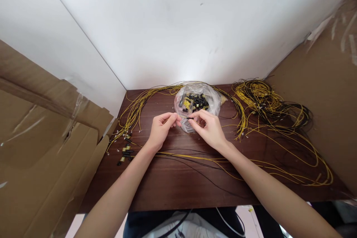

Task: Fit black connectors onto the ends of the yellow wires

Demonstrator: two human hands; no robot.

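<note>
My left hand is closed in a pinch on a thin wire, whose tip points toward my other hand. In the fingers of my right hand is a small black sleeve, held close to that wire tip; I cannot tell whether the two touch. Just behind both hands stands an open clear plastic bag, with several black and yellow small parts inside.
Yellow and black wires curve round the bag on the brown table. A tangled wire bundle lies at right. Wires with black and brass-coloured ends lie at left. Cardboard and a white wall enclose the table.
</note>
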